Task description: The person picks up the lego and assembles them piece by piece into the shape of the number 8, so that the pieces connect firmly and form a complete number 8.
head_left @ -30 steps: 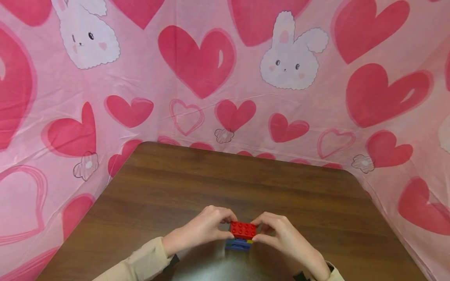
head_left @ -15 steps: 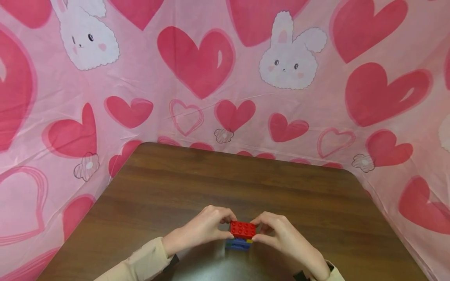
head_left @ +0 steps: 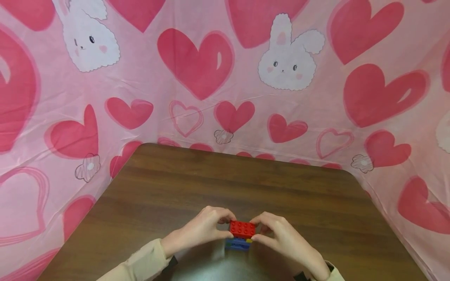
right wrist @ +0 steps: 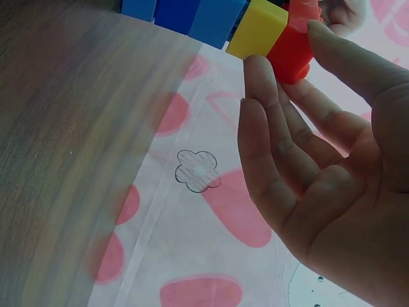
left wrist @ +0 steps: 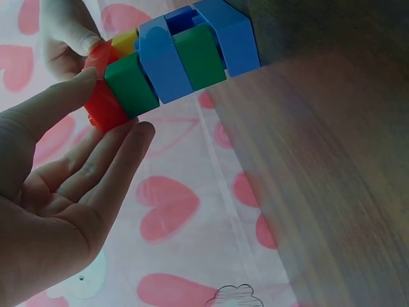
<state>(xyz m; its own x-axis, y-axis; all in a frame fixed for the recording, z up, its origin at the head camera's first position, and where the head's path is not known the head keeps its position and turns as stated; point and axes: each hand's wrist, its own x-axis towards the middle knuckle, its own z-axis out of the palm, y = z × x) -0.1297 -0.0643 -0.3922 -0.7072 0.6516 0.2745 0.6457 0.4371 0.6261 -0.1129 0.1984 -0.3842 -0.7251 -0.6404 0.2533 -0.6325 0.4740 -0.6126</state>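
Note:
A red toy brick (head_left: 242, 229) with studs on its top crowns a stack of blocks near the front of the table. My left hand (head_left: 205, 228) pinches its left end between thumb and fingers. At the other end, my right hand (head_left: 281, 236) pinches it the same way. Under the red brick, the left wrist view shows a green block (left wrist: 132, 86) and, beside it, a yellow block (left wrist: 125, 43). Below those come a blue block (left wrist: 166, 61), another green one, and a blue block (left wrist: 231, 38) at the bottom. The right wrist view shows the yellow block (right wrist: 259, 29) directly beneath the red.
The stack stands on a brown wooden table (head_left: 211, 175) with rounded far corners. Behind and beside the table hangs a pink cloth (head_left: 246, 78) printed with hearts and rabbits. Beige sleeves (head_left: 147, 259) cover the forearms.

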